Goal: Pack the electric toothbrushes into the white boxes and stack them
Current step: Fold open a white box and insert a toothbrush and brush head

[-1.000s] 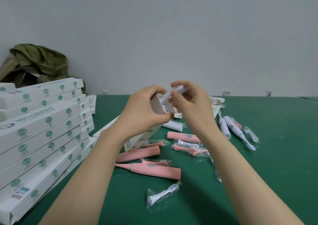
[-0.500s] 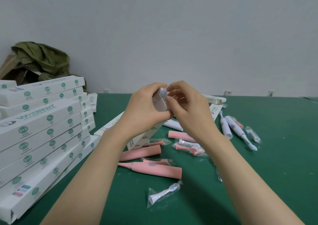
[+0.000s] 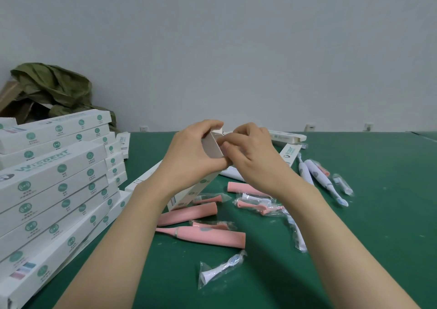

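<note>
Nearest to me on the green felt-covered table (image 3: pixel 354 249) lies a white brush head sealed in a clear plastic sleeve (image 3: pixel 222 269). Just beyond it is a pink electric toothbrush with its head fitted (image 3: pixel 208 235), and behind that a bare pink toothbrush handle (image 3: pixel 186 214) with a few bagged pink brush heads (image 3: pixel 255 202) beside it. To my left stands a tall stack of long white cardboard boxes with green round marks (image 3: pixel 54 178). Above the pink pieces I hold one long white cardboard box (image 3: pixel 189 194) tilted, its lower end down near the table. My left hand (image 3: pixel 191 157) is wrapped around its upper part, and my right hand (image 3: pixel 253 157) has its fingers curled at the open top end, thumb against the flap. I cannot tell what is inside. To the right lie two white electric toothbrushes (image 3: pixel 316 178) side by side, a small bagged brush head (image 3: pixel 343 183) near them. Further back, more white boxes (image 3: pixel 287 136) lie by the wall. A crumpled olive-green cloth bag (image 3: pixel 52 88) sits in the far left corner.
</note>
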The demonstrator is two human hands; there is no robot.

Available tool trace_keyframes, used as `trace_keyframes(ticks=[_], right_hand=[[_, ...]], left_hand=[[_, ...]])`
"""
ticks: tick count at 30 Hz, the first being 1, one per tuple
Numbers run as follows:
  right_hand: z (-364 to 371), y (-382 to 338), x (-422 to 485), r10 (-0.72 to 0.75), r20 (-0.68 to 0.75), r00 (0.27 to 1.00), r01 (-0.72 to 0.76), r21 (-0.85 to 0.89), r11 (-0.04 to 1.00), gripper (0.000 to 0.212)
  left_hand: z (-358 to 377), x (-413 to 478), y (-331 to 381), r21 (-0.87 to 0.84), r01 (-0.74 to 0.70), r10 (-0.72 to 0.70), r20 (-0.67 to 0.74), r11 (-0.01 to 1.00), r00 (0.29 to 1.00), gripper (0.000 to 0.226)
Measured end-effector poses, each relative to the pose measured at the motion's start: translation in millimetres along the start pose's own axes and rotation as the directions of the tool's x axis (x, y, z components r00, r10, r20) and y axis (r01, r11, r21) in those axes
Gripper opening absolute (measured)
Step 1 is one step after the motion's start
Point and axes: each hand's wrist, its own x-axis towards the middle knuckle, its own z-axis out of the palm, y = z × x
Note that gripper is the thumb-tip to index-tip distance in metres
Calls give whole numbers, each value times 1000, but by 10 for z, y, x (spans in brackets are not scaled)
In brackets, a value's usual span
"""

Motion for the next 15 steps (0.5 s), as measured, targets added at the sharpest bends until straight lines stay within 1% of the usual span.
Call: trace_keyframes(ticks=[2, 3, 4, 5, 6, 7, 8, 9, 10, 12, 14, 15], right_hand=[[-14, 31, 34, 109, -158, 981, -83, 163, 983, 26], [-42, 55, 48, 202, -213, 956, -148, 243, 959, 26], [-75, 79, 57, 305, -208, 930, -230, 319, 919, 28], [-105, 104, 59, 386, -142, 912, -300, 413, 860, 26], [-116, 119, 65, 424, -55, 904, -338, 515, 787, 19], [-113, 105, 59, 426, 8, 904, -344, 604, 719, 18], [-94, 99, 54, 409, 17, 912, -323, 643, 694, 26], [-75, 92, 56, 402, -2, 916, -307, 641, 704, 32], [-55, 83, 67, 396, -37, 917, -292, 613, 734, 34], [-30, 46, 71, 386, -70, 920, -269, 604, 750, 33], [-16, 7, 78, 403, -61, 913, -264, 664, 700, 33], [-4, -5, 80, 419, -59, 906, -268, 686, 677, 33]], left_hand=[[-10, 2, -15, 15, -5, 5, 4, 1000, 1000, 68], [-26, 6, -30, 9, 0, 0, 9, 1000, 1000, 72], [-39, 14, -47, 1, 8, -8, 22, 1000, 1000, 77], [-47, 21, -62, 2, 17, -17, 49, 1000, 999, 85], [-42, 27, -69, 19, 20, -21, 86, 1000, 996, 93], [-24, 29, -71, 44, 10, -15, 120, 999, 993, 99], [7, 29, -71, 63, -13, 4, 135, 998, 991, 101], [42, 27, -71, 66, -39, 31, 123, 997, 992, 96], [73, 24, -76, 51, -57, 52, 88, 997, 995, 88], [107, 19, -90, -25, -54, 54, 3, 998, 999, 73], [129, 23, -102, -118, -19, 11, -72, 993, 997, 58], [148, 27, -99, -171, -1, -18, -111, 985, 994, 45]])
